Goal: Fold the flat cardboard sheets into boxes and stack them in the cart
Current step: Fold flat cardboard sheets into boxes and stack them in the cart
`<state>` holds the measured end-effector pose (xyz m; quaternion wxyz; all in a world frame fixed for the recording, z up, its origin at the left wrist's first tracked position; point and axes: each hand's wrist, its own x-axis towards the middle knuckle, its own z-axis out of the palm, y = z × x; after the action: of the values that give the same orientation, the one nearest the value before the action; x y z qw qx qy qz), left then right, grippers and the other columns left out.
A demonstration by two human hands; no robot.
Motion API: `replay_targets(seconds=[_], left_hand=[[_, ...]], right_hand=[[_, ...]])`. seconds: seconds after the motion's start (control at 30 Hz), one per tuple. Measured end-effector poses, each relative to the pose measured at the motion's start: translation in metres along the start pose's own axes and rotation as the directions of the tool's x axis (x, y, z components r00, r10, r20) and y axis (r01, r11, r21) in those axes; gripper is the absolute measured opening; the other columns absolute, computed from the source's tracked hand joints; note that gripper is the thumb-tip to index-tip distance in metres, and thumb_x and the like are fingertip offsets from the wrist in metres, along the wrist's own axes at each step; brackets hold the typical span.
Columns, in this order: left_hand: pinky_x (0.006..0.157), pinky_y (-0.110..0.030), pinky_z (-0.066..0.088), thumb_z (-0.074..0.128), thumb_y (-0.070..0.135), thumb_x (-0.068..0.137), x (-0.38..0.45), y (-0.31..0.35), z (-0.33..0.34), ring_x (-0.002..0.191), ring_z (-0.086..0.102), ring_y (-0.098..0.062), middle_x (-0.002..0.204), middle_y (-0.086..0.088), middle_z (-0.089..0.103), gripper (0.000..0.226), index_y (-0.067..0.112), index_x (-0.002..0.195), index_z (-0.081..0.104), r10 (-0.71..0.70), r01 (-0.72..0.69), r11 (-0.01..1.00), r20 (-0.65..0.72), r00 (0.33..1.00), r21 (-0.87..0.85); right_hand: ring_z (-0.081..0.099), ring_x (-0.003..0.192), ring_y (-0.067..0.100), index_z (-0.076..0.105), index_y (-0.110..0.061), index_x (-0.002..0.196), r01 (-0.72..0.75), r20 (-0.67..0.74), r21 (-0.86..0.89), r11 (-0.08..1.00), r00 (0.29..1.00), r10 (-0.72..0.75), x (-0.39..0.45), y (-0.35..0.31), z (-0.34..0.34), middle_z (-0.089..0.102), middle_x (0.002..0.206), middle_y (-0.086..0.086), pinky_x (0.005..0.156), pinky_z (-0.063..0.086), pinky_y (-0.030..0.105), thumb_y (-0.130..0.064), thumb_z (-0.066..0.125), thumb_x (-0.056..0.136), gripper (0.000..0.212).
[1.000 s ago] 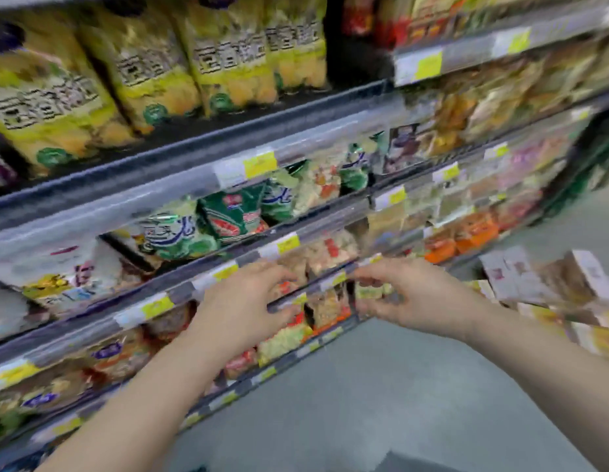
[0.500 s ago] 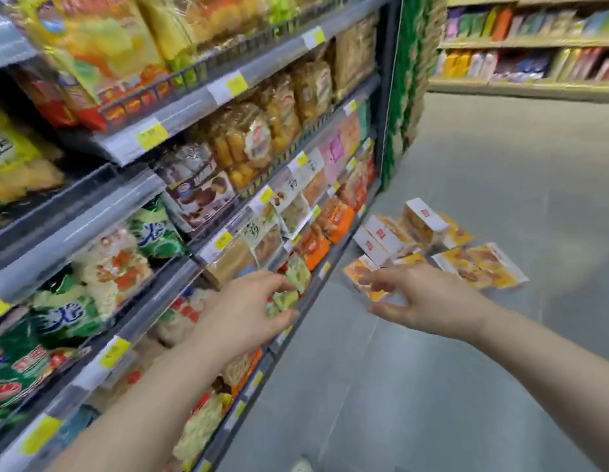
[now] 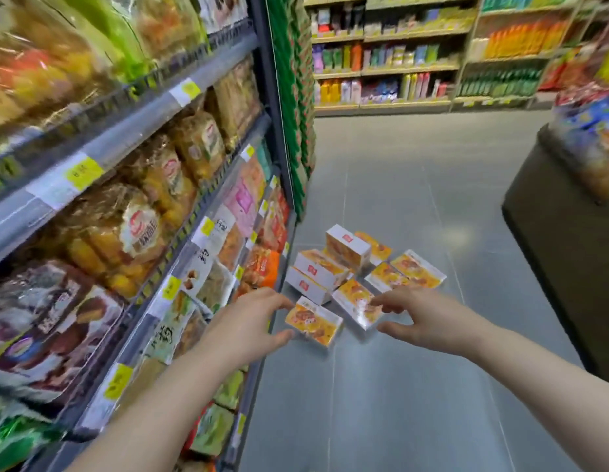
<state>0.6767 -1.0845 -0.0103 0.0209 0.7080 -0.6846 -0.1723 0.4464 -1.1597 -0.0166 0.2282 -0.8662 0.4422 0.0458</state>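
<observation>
Several white and orange printed boxes (image 3: 347, 248) lie in a loose pile on the grey floor beside the shelf foot. Some stand as boxes, others lie flat, such as the nearest one (image 3: 313, 320) and another (image 3: 357, 304). My left hand (image 3: 248, 321) reaches out with fingers spread, just left of the nearest box in the image. My right hand (image 3: 422, 318) is also out with fingers apart, its fingertips over the flat box at the pile's right. Neither hand holds anything. No cart is in view.
A long store shelf (image 3: 180, 212) full of bagged snacks runs along my left. A dark display bin (image 3: 561, 233) with packaged goods stands on the right. Far shelves (image 3: 398, 63) of bottles cross the aisle's end. Grey tiled floor (image 3: 381, 386) lies between.
My view has swung from the snack shelf to the right and down the aisle. Both hands have left the shelf edge and now reach toward the boxes on the floor.
</observation>
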Motion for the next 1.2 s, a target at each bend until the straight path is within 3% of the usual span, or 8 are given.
replay_targets(seconds=[0.1, 0.23, 0.43, 0.6, 0.73, 1.0, 1.2], left_hand=[[0.096, -0.027, 0.039, 0.050, 0.052, 0.077, 0.039, -0.023, -0.011, 0.119, 0.046, -0.009, 0.126, 0.010, 0.049, 0.053, 0.028, 0.124, 0.050, 0.049, -0.050, 0.998, 0.033, 0.998, 0.029], [0.092, -0.022, 0.035, 0.054, 0.038, 0.086, 0.084, -0.046, -0.019, 0.123, 0.040, -0.007, 0.129, 0.010, 0.047, 0.043, 0.028, 0.127, 0.047, 0.102, -0.104, 0.993, 0.048, 0.994, 0.058], [0.088, -0.026, 0.039, 0.054, 0.039, 0.085, 0.152, -0.066, -0.017, 0.117, 0.045, -0.008, 0.125, 0.010, 0.049, 0.042, 0.028, 0.125, 0.048, 0.102, -0.105, 0.994, 0.076, 0.992, 0.036], [0.101, -0.025, 0.032, 0.055, 0.036, 0.085, 0.214, -0.080, 0.002, 0.127, 0.037, -0.013, 0.134, 0.005, 0.044, 0.046, 0.023, 0.129, 0.046, 0.091, -0.094, 0.995, 0.109, 0.990, 0.031], [0.104, -0.026, 0.028, 0.056, 0.032, 0.086, 0.273, -0.092, 0.026, 0.130, 0.032, -0.014, 0.138, 0.004, 0.042, 0.046, 0.023, 0.130, 0.044, 0.008, -0.007, 1.000, 0.149, 0.989, -0.003], [0.103, -0.026, 0.025, 0.054, 0.023, 0.087, 0.377, -0.136, 0.101, 0.129, 0.034, -0.020, 0.136, -0.004, 0.044, 0.048, 0.017, 0.133, 0.042, -0.212, 0.233, 0.970, 0.235, 0.949, -0.065], [0.103, -0.025, 0.023, 0.053, 0.021, 0.089, 0.443, -0.194, 0.212, 0.131, 0.031, -0.021, 0.139, -0.004, 0.041, 0.048, 0.017, 0.135, 0.038, -0.232, 0.286, 0.955, 0.406, 0.884, -0.077]], right_hand=[[0.052, 0.115, 0.011, 0.047, -0.032, 0.128, -0.070, -0.007, 0.017, 0.997, 0.998, 0.070, 0.030, 0.004, -0.005, 0.057, 0.124, -0.011, 0.094, 0.044, 0.032, -0.039, 0.052, 0.089, 0.040], [0.052, 0.116, 0.011, 0.049, -0.029, 0.126, -0.145, -0.010, 0.046, 0.988, 0.989, 0.146, 0.061, 0.012, -0.009, 0.058, 0.123, -0.010, 0.095, 0.043, 0.029, -0.035, 0.052, 0.089, 0.037], [0.049, 0.118, 0.012, 0.048, -0.028, 0.128, -0.188, 0.027, 0.062, 0.980, 0.982, 0.187, 0.117, 0.042, -0.009, 0.058, 0.124, -0.009, 0.096, 0.040, 0.026, -0.036, 0.051, 0.090, 0.039], [0.041, 0.126, 0.015, 0.041, -0.029, 0.134, -0.157, 0.079, 0.037, 0.987, 0.985, 0.154, 0.179, 0.084, -0.006, 0.046, 0.137, -0.005, 0.097, 0.034, 0.024, -0.037, 0.049, 0.091, 0.044], [0.032, 0.133, 0.015, 0.035, -0.028, 0.137, -0.129, 0.149, 0.029, 0.991, 0.981, 0.123, 0.241, 0.125, -0.006, 0.034, 0.144, -0.007, 0.099, 0.028, 0.021, -0.034, 0.048, 0.092, 0.048], [0.033, 0.132, 0.017, 0.030, -0.026, 0.140, -0.107, 0.343, 0.023, 0.994, 0.935, 0.093, 0.364, 0.194, 0.038, 0.034, 0.144, -0.005, 0.103, 0.031, 0.027, -0.031, 0.044, 0.094, 0.048], [0.035, 0.132, 0.017, 0.033, -0.024, 0.139, -0.278, 0.487, 0.150, 0.949, 0.856, 0.174, 0.441, 0.238, 0.152, 0.037, 0.143, -0.001, 0.103, 0.034, 0.028, -0.029, 0.046, 0.094, 0.048]])
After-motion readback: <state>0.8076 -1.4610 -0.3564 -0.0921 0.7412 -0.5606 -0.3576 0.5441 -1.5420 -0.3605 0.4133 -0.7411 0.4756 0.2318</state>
